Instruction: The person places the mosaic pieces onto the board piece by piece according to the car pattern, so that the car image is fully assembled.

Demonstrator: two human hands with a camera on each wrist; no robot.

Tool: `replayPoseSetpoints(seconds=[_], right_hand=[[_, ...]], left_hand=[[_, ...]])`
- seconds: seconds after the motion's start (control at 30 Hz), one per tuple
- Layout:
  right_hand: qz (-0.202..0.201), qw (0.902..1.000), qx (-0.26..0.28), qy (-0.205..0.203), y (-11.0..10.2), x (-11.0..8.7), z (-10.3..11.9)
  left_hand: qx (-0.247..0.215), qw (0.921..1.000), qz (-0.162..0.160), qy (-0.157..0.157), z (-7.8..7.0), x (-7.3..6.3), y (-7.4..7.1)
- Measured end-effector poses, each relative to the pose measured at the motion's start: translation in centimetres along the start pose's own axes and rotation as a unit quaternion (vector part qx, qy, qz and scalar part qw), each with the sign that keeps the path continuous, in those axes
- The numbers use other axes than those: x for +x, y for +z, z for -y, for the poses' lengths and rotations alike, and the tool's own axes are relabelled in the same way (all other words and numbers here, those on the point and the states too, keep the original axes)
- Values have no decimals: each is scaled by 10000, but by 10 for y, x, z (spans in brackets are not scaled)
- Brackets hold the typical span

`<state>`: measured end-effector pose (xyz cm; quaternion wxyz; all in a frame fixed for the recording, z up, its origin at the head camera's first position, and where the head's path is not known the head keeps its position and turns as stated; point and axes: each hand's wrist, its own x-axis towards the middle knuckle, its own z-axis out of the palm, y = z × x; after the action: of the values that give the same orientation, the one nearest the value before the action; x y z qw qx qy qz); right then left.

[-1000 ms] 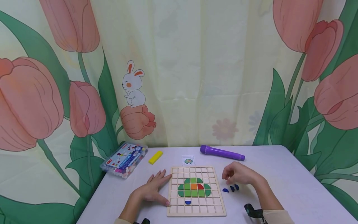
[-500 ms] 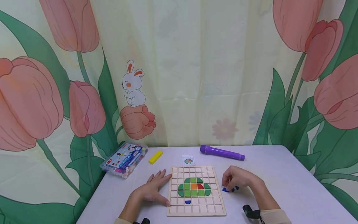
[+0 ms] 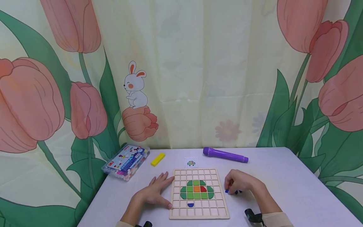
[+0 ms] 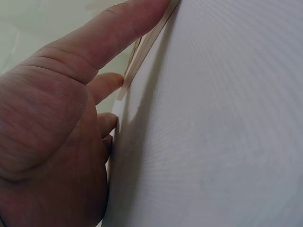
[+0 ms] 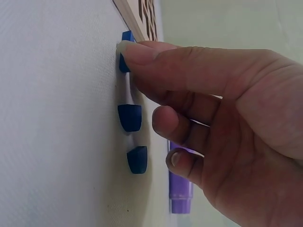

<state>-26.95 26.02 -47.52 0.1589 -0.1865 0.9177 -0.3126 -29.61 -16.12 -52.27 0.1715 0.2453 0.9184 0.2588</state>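
Note:
A wooden grid board [image 3: 199, 218] lies on the white table, bearing green tiles [image 3: 196, 195], an orange tile [image 3: 196, 189], a red tile [image 3: 203, 189] and, lower down, a blue half-round tile [image 3: 190, 205]. My left hand [image 3: 154, 192] rests at the board's left edge with fingers spread, thumb on the near corner. Right of the board, my right hand [image 3: 242, 181] pinches another blue half-round tile [image 5: 124, 65] between thumb and index finger, close at the tabletop. Two more blue tiles, a nearer one [image 5: 130, 118] and a farther one [image 5: 138, 160], lie beside it under the curled fingers.
Behind the board lies a small card [image 3: 191, 162] printed with a coloured pattern on a grid. A purple microphone-shaped stick [image 3: 226, 154] is at the back right. At the back left are a yellow block [image 3: 157, 159] and a clear plastic case [image 3: 126, 161] of small pieces.
My right hand has come down onto the blue tiles, and its thumb and index finger now pinch the one nearest the board. The left hand and board have stayed put.

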Motion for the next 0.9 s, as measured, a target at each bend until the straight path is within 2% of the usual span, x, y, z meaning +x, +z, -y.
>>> replayPoseSetpoints(seconds=[0.27, 0.43, 0.57, 0.7, 0.8, 0.9], right_hand=[[-100, 9995, -111, 267, 3, 4, 1], [-223, 9993, -90, 284, 5, 5, 0], [-346, 9992, -103, 180, 4, 5, 1], [-657, 9978, -76, 110, 2, 5, 4], [-907, 9958, 89, 46, 1, 6, 6], [-1104, 9931, 349, -195, -1, 8, 8]], left_hand=[[-31, 10000, 3, -43, 1, 0, 1], [-30, 10000, -9, -29, 0, -1, 0], [-40, 10000, -15, 7, 0, -1, 0], [-20, 10000, -19, 15, 0, 0, 0], [-8, 10000, -17, -11, 0, 0, 0], [-8, 10000, -14, -22, 0, 0, 0]])
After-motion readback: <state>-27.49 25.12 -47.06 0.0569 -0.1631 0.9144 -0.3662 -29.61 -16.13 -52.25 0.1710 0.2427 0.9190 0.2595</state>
